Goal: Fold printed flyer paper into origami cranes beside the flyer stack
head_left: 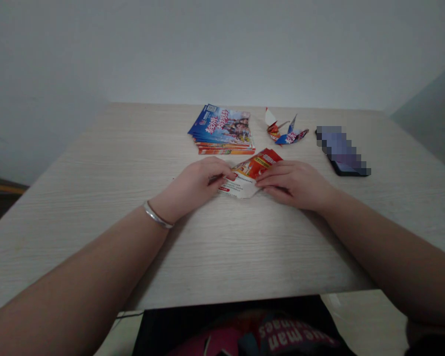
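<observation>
A folded red, orange and white printed paper (252, 172) lies flat on the light wooden table (96, 198). My left hand (195, 185), with a silver bangle on its wrist, has its fingers curled and presses on the paper's left edge. My right hand (294, 184) lies over the paper's right edge with fingers held together, pressing it down. Part of the paper is hidden under both hands.
A stack of colourful leaflets (222, 130) sits behind the hands. Two folded paper cranes (286, 132) stand to its right. A dark phone (343, 151) lies at the right. A pale wall stands behind the table's far edge.
</observation>
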`<control>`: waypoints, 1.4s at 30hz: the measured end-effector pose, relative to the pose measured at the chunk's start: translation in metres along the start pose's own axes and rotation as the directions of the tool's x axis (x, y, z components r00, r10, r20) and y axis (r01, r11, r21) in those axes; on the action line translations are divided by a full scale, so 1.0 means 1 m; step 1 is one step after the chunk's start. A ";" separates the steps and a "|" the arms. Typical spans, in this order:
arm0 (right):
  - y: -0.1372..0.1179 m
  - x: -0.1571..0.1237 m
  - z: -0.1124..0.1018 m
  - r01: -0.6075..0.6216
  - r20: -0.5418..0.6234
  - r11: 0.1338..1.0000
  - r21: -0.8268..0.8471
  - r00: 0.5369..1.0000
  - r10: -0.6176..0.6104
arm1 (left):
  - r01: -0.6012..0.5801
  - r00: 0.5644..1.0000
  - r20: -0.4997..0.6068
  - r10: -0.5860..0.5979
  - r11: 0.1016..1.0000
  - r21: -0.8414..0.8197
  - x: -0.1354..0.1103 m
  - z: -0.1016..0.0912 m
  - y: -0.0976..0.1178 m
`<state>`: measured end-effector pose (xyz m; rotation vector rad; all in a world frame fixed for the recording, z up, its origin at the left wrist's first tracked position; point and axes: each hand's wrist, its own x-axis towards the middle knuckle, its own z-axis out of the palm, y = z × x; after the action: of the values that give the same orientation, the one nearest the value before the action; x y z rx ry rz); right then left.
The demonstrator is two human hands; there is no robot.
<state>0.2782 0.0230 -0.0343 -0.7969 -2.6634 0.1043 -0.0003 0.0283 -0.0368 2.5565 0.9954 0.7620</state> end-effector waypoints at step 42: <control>-0.007 -0.004 -0.007 -0.076 0.091 0.996 0.051 0.993 0.072 | -0.152 0.979 0.157 0.127 0.975 0.164 0.000 -0.006 -0.003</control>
<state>0.2803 0.0142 -0.0275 -0.8932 -2.7011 0.2353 -0.0054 0.0306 -0.0332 2.8122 0.8791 0.5326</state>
